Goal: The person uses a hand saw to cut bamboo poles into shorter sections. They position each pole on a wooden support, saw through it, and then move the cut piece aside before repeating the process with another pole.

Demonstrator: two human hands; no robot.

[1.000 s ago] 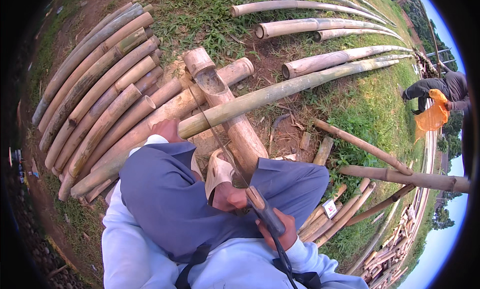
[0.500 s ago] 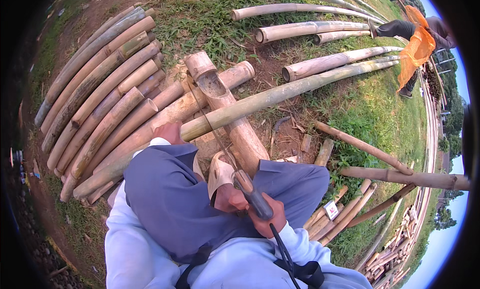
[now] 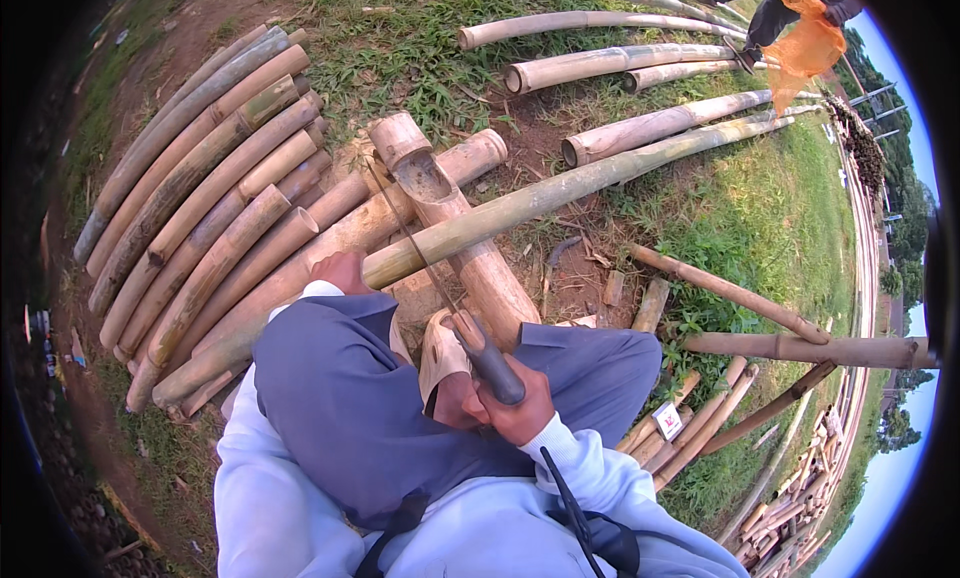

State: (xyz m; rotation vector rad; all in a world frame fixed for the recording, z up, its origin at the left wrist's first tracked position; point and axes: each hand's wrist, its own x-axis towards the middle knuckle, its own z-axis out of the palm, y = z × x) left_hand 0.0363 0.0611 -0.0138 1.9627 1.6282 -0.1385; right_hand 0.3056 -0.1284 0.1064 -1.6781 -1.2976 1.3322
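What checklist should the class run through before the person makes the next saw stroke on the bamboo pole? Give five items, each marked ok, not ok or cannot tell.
1. Right hand closed around the saw handle: ok.
2. Left hand resting by the end of the long bamboo pole, to the side of the blade: ok.
3. Saw blade lying across the pole: ok.
4. Pole seated in the notch of the thick bamboo block: ok.
5. Depth of the cut: cannot tell, the pole hides it.
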